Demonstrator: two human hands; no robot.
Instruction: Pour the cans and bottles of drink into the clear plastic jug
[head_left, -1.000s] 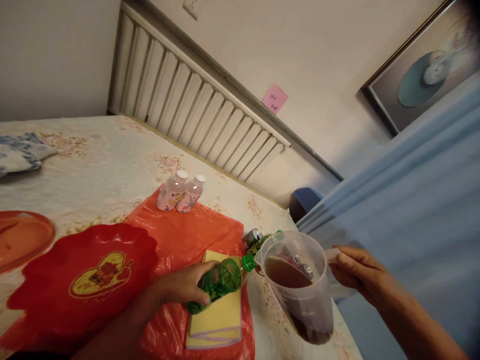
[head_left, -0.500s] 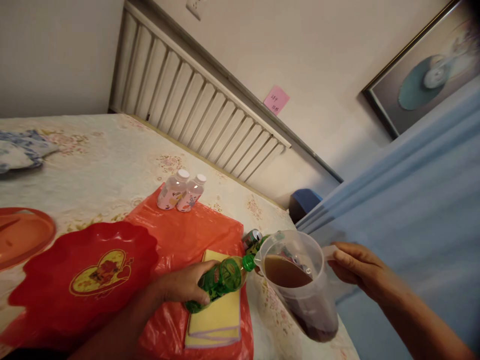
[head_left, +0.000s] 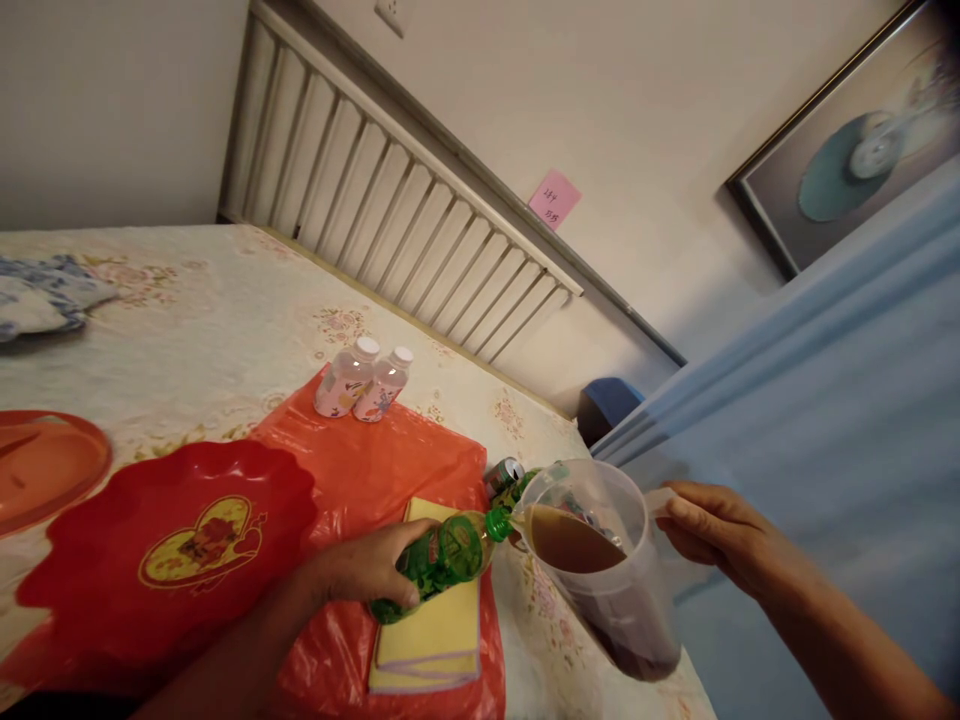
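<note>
A radiator point(head_left: 373, 195) edged the surface point(head_left: 240, 310) at eleven o'clock; a red tray point(head_left: 90, 560) lay at eight. The left hand point(head_left: 375, 565) gripped a bottle point(head_left: 454, 548) at six, the right hand point(head_left: 716, 528) a jug point(head_left: 630, 610) at five.

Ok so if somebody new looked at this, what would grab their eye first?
Probably the big red scalloped tray at the lower left, with its yellow heart design. Next, right of center, the translucent pitcher of brown liquid, tilted in the right hand, its spout by the mouth of the green bottle in the left hand.
</note>
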